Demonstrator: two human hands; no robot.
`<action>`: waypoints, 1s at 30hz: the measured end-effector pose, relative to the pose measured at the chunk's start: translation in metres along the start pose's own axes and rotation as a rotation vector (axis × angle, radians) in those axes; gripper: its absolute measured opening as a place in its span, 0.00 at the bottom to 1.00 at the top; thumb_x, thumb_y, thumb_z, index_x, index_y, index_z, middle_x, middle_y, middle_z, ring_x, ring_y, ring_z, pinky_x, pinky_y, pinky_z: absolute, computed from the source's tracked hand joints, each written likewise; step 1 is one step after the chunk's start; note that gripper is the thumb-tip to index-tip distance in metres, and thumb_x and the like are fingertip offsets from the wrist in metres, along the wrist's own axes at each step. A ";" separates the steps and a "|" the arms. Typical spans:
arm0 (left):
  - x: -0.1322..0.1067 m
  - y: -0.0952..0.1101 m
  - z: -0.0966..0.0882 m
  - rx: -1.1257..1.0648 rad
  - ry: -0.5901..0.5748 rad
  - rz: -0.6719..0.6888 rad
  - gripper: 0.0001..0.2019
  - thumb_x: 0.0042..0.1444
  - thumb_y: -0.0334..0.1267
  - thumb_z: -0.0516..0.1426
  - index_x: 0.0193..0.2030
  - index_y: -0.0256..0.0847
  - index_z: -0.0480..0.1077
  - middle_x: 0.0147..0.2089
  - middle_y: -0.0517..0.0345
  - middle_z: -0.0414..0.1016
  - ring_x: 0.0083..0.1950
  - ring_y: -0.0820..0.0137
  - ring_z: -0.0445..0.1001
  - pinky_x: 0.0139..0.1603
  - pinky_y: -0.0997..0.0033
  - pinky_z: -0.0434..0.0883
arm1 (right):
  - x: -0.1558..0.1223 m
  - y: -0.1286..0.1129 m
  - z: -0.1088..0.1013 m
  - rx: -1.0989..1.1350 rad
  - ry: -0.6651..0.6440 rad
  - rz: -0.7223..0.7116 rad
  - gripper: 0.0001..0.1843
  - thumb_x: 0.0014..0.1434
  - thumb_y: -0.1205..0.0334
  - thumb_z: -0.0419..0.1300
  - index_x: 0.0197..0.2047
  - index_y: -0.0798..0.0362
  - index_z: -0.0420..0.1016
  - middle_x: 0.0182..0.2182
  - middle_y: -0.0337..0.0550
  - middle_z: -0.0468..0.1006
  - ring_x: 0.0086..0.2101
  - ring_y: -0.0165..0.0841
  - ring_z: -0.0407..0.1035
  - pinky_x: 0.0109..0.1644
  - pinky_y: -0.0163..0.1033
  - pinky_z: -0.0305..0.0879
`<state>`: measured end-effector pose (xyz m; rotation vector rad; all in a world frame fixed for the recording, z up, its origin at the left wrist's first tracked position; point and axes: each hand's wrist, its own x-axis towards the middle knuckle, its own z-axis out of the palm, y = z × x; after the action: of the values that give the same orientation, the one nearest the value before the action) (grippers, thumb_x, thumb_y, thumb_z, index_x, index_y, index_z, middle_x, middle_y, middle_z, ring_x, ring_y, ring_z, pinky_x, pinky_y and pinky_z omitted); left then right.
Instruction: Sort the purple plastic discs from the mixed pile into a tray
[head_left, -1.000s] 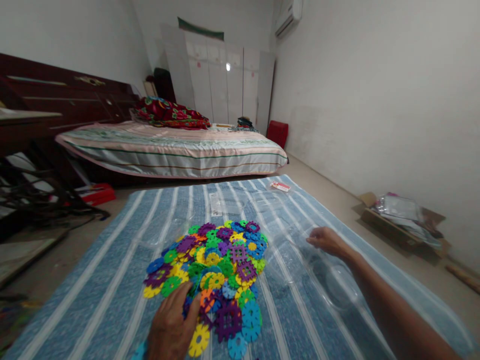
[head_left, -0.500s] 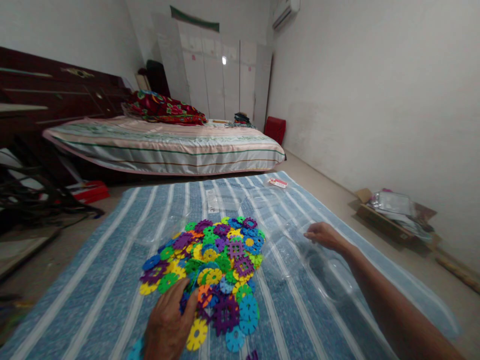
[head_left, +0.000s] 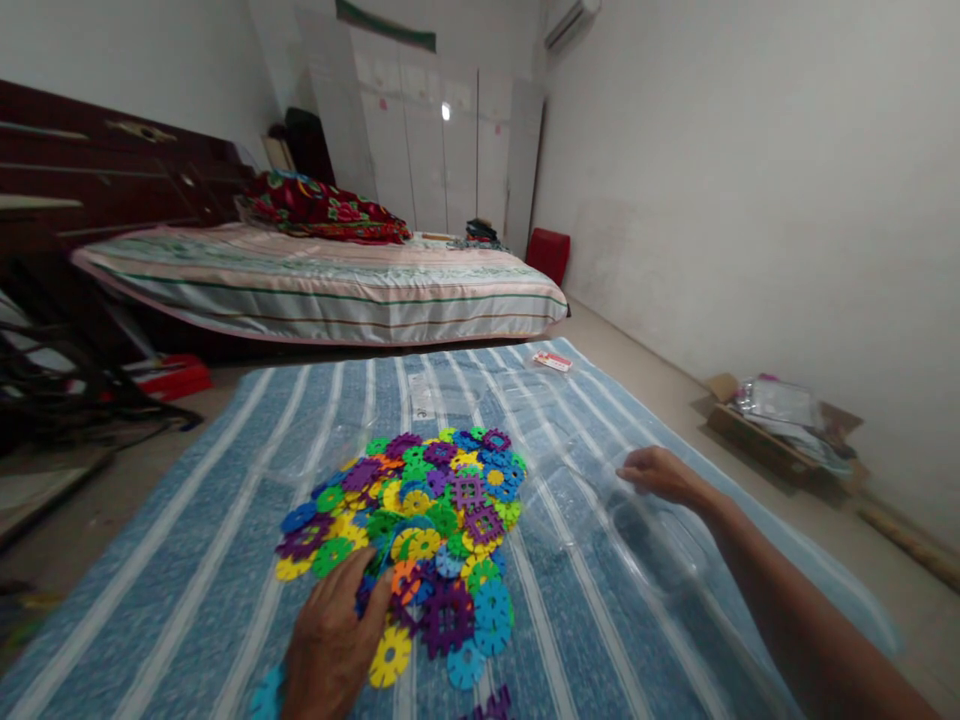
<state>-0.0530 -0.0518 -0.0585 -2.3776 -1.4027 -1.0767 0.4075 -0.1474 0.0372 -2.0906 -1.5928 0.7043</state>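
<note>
A heap of colourful plastic snowflake building discs (head_left: pixel 416 510) lies on the striped blue cloth, with square purple grid pieces (head_left: pixel 448 618) among them. At the heap's near left edge rests my left hand (head_left: pixel 337 625), its thumb and fingers apart over the pieces and touching them. Off to the right, my right hand (head_left: pixel 660 475) has its fingers closed together beside clear plastic packaging (head_left: pixel 660 545). Whether the fingers pinch some of that transparent plastic cannot be made out. A light blue disc (head_left: pixel 266 693) is partly hidden left of my left wrist.
A small red-and-white card (head_left: pixel 553 361) and a clear bag with a printed label (head_left: pixel 422 396) lie on the striped cloth (head_left: pixel 187 520). Beyond stands a bed (head_left: pixel 337 300). An open cardboard box (head_left: pixel 780 430) sits on the floor at right.
My right hand has shifted slightly to the right, away from the heap. My left hand stays at the heap's edge. The whole view has tilted a little.
</note>
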 end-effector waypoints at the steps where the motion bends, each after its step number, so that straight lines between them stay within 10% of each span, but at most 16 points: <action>1: 0.000 0.000 0.000 0.003 0.000 0.002 0.21 0.61 0.51 0.48 0.48 0.37 0.69 0.45 0.47 0.78 0.47 0.60 0.76 0.50 0.61 0.73 | -0.001 0.000 0.000 0.008 -0.003 0.001 0.21 0.53 0.44 0.53 0.22 0.54 0.68 0.18 0.39 0.71 0.21 0.29 0.61 0.27 0.35 0.55; 11: 0.003 0.002 -0.002 0.016 0.037 0.064 0.21 0.62 0.51 0.48 0.47 0.35 0.70 0.44 0.46 0.78 0.45 0.60 0.77 0.48 0.62 0.74 | -0.005 -0.002 -0.003 0.042 0.030 -0.066 0.25 0.53 0.40 0.51 0.19 0.53 0.62 0.17 0.35 0.61 0.21 0.27 0.54 0.27 0.35 0.51; 30: -0.001 -0.001 -0.002 -0.015 0.027 0.041 0.19 0.60 0.48 0.50 0.48 0.37 0.70 0.45 0.48 0.78 0.46 0.61 0.77 0.49 0.63 0.73 | 0.003 0.007 0.003 -0.058 0.002 -0.039 0.15 0.50 0.52 0.57 0.28 0.55 0.76 0.20 0.39 0.73 0.24 0.30 0.64 0.29 0.35 0.56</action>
<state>-0.0548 -0.0528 -0.0575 -2.3817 -1.3363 -1.1088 0.4115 -0.1460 0.0307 -2.0942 -1.6672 0.6504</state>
